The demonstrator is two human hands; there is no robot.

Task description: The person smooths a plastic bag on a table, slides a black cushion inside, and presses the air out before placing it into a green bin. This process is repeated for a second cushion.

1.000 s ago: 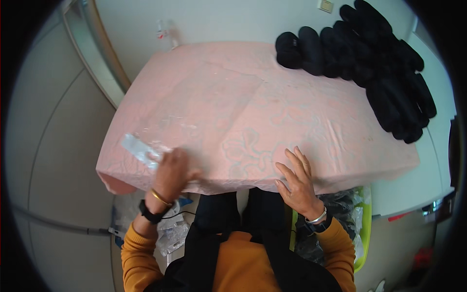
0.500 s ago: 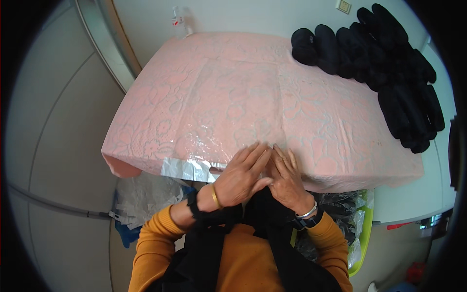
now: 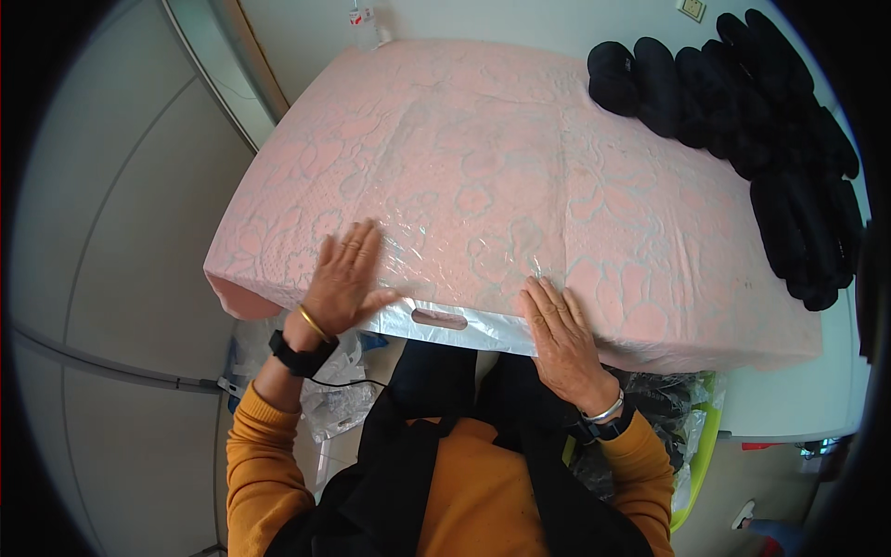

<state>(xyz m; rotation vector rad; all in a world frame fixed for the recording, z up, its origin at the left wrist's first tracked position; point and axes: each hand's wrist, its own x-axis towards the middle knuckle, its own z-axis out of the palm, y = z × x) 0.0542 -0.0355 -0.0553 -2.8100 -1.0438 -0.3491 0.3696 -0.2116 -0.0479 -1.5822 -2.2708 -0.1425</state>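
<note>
From where I stand, a clear plastic bag lies flat on the pink-covered counter, running back from the near edge, with its silvery handle strip along that edge and an oval slot showing in it. The step in hand looks to me like smoothing and squaring this bag.

The left hand is spread wide, palm down, its thumb out toward the strip by the bag's left side; it grips nothing, and I can't tell whether it presses the film or hangs just over it. The right hand lies flat and unclenched across the right end of the strip, fingers close together and pointing away from the person, seemingly pinning that corner.

As I judge it, the next move calls for light, even pressure on the right while the left palm follows the film outward, since thin plastic like this could easily wrinkle or slide. The strip sits so near the edge that a careless tug might pull it over.

Black padded bundles are heaped at the far right, well apart from both hands.
</note>
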